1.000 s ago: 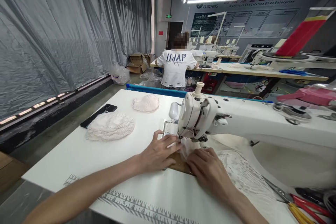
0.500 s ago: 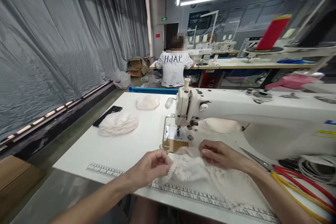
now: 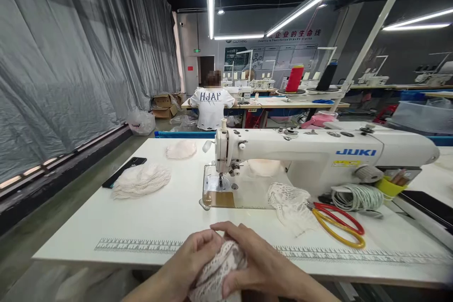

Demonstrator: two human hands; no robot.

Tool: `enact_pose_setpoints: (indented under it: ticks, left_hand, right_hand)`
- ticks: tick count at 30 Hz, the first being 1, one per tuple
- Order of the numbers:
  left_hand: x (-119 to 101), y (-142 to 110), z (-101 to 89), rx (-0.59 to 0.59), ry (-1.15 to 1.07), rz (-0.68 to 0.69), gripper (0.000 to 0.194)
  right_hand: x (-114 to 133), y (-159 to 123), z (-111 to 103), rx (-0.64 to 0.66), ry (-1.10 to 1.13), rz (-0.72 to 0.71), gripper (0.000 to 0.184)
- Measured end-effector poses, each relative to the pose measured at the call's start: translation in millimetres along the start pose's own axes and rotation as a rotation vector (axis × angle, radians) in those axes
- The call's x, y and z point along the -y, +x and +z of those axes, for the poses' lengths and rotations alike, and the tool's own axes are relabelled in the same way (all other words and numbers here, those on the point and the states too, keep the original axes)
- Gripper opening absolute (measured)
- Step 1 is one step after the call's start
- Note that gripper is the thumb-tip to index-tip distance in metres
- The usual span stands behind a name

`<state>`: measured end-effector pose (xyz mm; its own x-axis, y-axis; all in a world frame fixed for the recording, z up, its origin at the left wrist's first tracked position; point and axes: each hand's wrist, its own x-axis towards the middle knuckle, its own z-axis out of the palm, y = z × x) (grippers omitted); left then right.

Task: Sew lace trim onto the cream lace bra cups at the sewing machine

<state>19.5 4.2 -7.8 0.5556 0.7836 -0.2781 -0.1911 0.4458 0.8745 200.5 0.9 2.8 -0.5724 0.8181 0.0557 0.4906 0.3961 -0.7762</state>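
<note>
A piece of off-white lace fabric [image 3: 221, 269] is bunched between my two hands at the front edge of the table. My left hand [image 3: 193, 262] has its fingers curled around the lace from the left. From the right, my right hand [image 3: 256, 262] grips it, thumb lying on top. Beyond them stands a white sewing machine [image 3: 283, 144], its needle area away from both hands. Another lace piece [image 3: 292, 205] lies loose to the right of the needle plate, covering the blades of scissors [image 3: 339, 226] with red and yellow handles.
On the left of the table [image 3: 141, 222] sit a stack of lace pieces [image 3: 141, 180], a pale fabric piece [image 3: 181, 149] and a black phone [image 3: 123, 172]. Coiled cord [image 3: 357, 197] lies at right. A person in a white shirt [image 3: 212, 108] sits ahead, facing away.
Both hands have drawn back from beside the needle plate to the table's front edge, gathering lace between them. A separate lace piece now lies over the scissor blades. The view has turned right.
</note>
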Motion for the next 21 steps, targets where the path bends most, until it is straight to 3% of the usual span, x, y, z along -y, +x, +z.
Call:
enact_pose_setpoints:
  ticks: [3,5,7,10,15,21]
  left_hand:
    - [9.1,-17.8,-5.3,0.028,-0.051,0.043,0.054]
    - [18.2,-28.2,-10.4,-0.008,-0.010,0.041,0.068]
    - [28.6,-35.0,-14.4,-0.041,0.030,0.021,0.072]
    - [41.4,-40.3,-18.0,-0.017,0.122,0.010,0.062]
    - [48.1,-45.0,-23.4,0.108,0.379,-0.063,0.051]
    - [57.3,-47.4,-32.1,0.104,0.481,-0.113,0.052]
  right_hand:
    - [-6.8,-6.8,6.3,-0.030,0.030,0.106,0.039]
    - [-13.6,-14.3,8.7,0.012,0.070,0.137,0.030]
    - [-17.2,-23.0,12.5,0.108,0.121,0.152,0.027]
    - [-15.5,-34.9,23.4,0.234,0.263,0.182,0.032]
    - [-16.3,-43.5,52.1,0.278,0.700,0.264,0.034]
    - [-22.0,-49.7,66.1,0.344,0.689,0.316,0.032]
